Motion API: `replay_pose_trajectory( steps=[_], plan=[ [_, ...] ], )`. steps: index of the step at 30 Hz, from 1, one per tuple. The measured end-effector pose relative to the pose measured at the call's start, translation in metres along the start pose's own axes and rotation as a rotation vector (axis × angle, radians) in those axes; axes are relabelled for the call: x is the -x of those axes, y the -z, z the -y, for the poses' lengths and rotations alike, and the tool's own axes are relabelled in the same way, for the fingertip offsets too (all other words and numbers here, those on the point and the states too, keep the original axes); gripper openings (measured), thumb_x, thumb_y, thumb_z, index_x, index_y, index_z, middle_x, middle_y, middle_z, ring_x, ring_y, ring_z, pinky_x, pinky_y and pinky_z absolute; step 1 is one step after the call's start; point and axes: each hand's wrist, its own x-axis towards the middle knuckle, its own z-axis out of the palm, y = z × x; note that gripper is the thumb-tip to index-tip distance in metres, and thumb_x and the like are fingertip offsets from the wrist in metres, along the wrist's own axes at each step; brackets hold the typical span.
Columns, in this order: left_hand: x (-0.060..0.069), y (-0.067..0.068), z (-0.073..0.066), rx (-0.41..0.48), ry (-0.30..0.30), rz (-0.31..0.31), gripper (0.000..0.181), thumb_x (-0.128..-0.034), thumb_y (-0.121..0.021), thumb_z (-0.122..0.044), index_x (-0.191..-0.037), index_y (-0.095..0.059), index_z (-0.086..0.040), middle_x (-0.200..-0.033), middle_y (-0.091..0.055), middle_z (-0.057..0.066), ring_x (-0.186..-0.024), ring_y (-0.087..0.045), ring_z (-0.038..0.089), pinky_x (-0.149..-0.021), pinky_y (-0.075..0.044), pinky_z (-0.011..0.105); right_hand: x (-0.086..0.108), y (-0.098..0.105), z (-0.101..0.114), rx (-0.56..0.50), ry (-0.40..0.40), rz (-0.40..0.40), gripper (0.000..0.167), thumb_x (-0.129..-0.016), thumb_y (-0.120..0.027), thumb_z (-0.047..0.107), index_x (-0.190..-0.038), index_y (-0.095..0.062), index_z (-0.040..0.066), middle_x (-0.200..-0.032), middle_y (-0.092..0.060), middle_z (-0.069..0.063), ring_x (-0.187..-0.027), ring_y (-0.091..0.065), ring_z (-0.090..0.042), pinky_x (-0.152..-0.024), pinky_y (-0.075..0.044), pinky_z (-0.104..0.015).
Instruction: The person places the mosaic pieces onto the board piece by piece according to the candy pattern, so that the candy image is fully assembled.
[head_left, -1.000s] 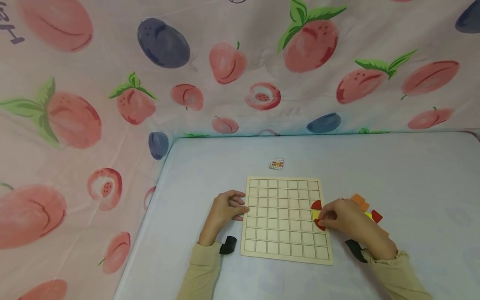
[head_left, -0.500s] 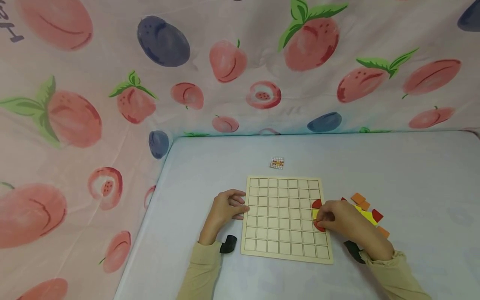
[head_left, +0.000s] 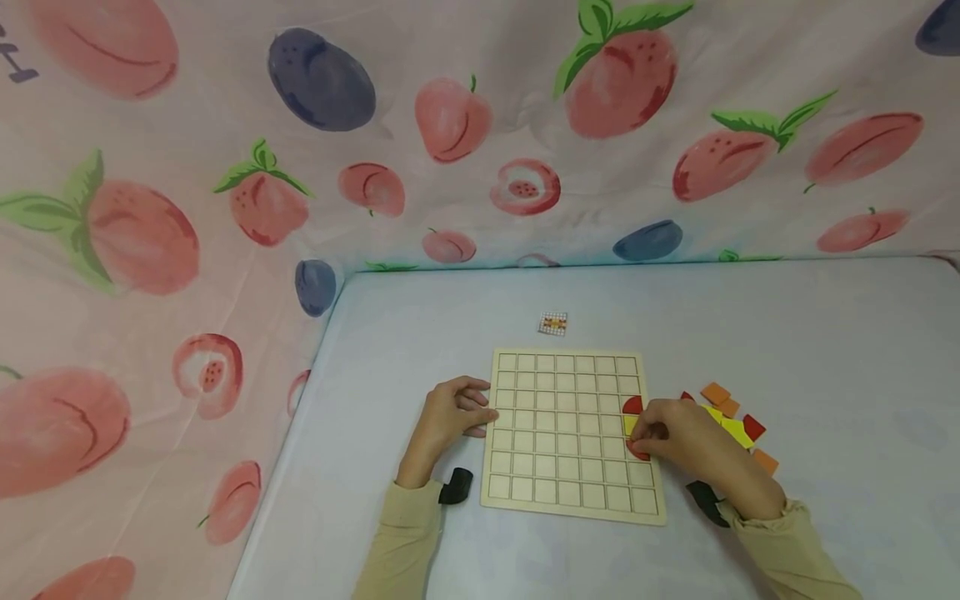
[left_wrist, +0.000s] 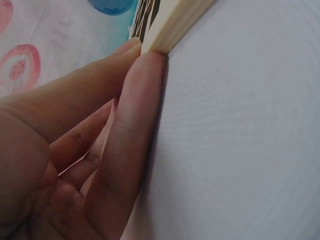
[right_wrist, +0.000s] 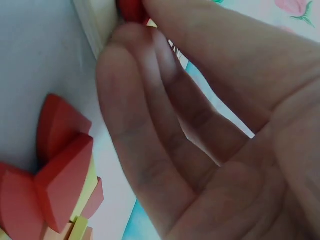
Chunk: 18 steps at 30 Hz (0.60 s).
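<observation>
A pale wooden grid board (head_left: 558, 425) lies on the table. My left hand (head_left: 448, 417) holds its left edge, thumb on top; in the left wrist view a finger (left_wrist: 132, 110) meets the board's side (left_wrist: 175, 27). At the right edge my right hand (head_left: 686, 442) pinches a red curved-edged piece (head_left: 638, 451) between thumb and fingers, over a right-column cell. Part of that red piece (right_wrist: 131, 10) shows at the top of the right wrist view. Further up the column sit a yellow piece (head_left: 630, 425), partly behind my fingers, and another red piece (head_left: 633, 405).
Right of the board lies a loose pile of red, yellow (head_left: 738, 431) and orange pieces (head_left: 716, 393), partly behind my right hand. A small printed pattern card (head_left: 553, 323) lies beyond the board. Fruit-print cloth (head_left: 450, 192) hangs behind and at the left.
My right hand has shifted slightly left and toward me, uncovering more yellow pieces in the pile. The red piece has settled a little further onto the board. My left hand keeps its place.
</observation>
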Motion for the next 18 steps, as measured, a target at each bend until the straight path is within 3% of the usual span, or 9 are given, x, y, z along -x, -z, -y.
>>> replay_pose_trajectory(
  steps=[3, 18],
  plan=[
    [0.008, 0.001, -0.015, 0.003, 0.003, 0.01, 0.044, -0.0827, -0.074, 0.008, -0.124, -0.061, 0.009, -0.102, -0.062, 0.027, -0.075, -0.068, 0.017, -0.068, -0.065, 0.04, 0.0, 0.001, -0.001, -0.006, -0.008, -0.002, 0.014, -0.078, -0.083, 0.01, -0.078, -0.071, 0.018, -0.075, -0.061, 0.012, -0.066, -0.052, 0.001, -0.057, -0.048, -0.018],
    [0.01, 0.001, -0.018, 0.005, 0.021, 0.006, 0.043, -0.0822, -0.074, 0.009, -0.124, -0.061, 0.009, -0.103, -0.062, 0.028, -0.074, -0.067, 0.015, -0.069, -0.065, 0.041, 0.001, 0.002, -0.006, -0.078, -0.039, 0.055, 0.009, -0.081, -0.081, 0.016, -0.084, -0.073, 0.02, -0.08, -0.063, 0.011, -0.068, -0.053, -0.002, -0.059, -0.05, -0.018]
  ],
)
